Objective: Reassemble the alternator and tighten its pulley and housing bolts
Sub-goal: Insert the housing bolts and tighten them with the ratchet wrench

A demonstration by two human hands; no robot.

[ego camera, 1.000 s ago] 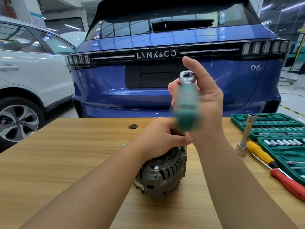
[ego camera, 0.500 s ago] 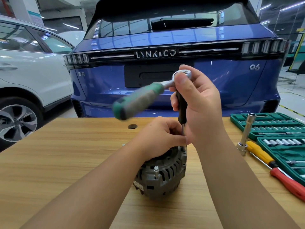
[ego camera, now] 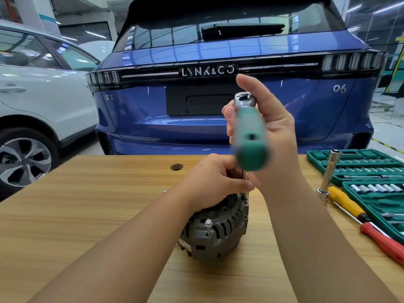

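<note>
Near the middle of the wooden bench [ego camera: 65, 215], closer to its front edge than its far one, sits the grey alternator [ego camera: 215, 231], its slotted housing facing the camera and one bolt [ego camera: 208, 224] standing proud on the near left of the casing. The left hand [ego camera: 215, 182] is curled over the top of the alternator, its fingers gripping the thin metal extension bar [ego camera: 245, 178] that runs down to the housing's right rim. Above it, the right hand [ego camera: 271, 132] holds the ratchet [ego camera: 248, 127] at its chrome head, thumb raised behind it and fingers wrapped round on the left; the green handle points toward the camera and is blurred (so how much of the handle touches the palm cannot be told). Both hands are thus closed on the tool, one low and one high, close together.

Along the bench's right edge lies an open green socket set [ego camera: 371, 171]. Just beside it a chrome socket extension [ego camera: 329, 176] stands leaning, and a yellow-handled screwdriver [ego camera: 345, 202] and a red-handled screwdriver [ego camera: 384, 241] lie diagonally. A round hole [ego camera: 176, 167] marks the bench near its far edge. Beyond stand a blue car [ego camera: 175, 110] and a white car [ego camera: 43, 95].
</note>
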